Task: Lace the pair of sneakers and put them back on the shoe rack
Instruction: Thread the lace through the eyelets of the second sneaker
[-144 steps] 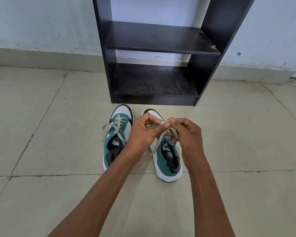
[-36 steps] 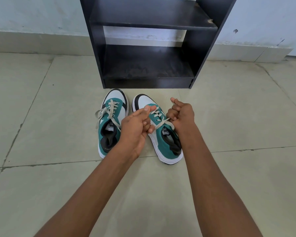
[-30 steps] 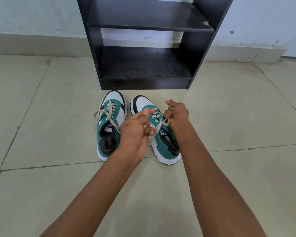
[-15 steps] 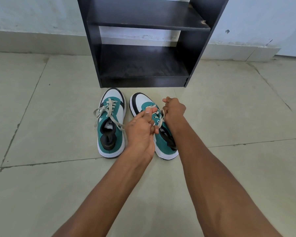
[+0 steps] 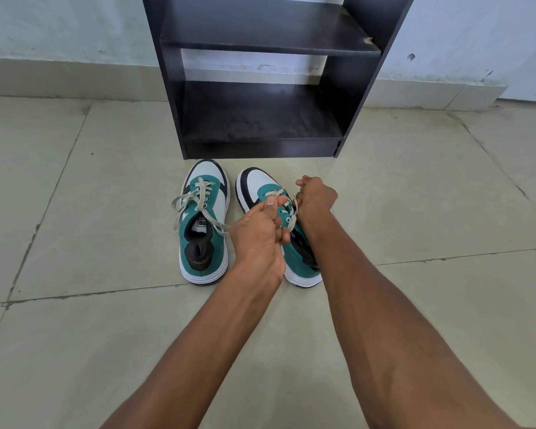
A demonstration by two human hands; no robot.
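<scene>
Bottom shelf point(image 5: 260, 119) of rack point(image 5: 167, 88) open in front; sneakers point(image 5: 203, 224) stand just before it, floor point(image 5: 430, 196) either side bare.

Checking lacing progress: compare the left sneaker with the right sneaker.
The left sneaker lies untouched, while both hands, left hand and right hand, work at the right sneaker. The left sneaker's lace ends trail loose over its sides; the right sneaker's lace is pinched in the fingers. Both are teal, white and black, toes toward the shoe rack.

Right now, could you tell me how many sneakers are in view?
2. The left sneaker sits alone on the floor before the shoe rack; the right sneaker is beside it, partly hidden under both hands.
</scene>
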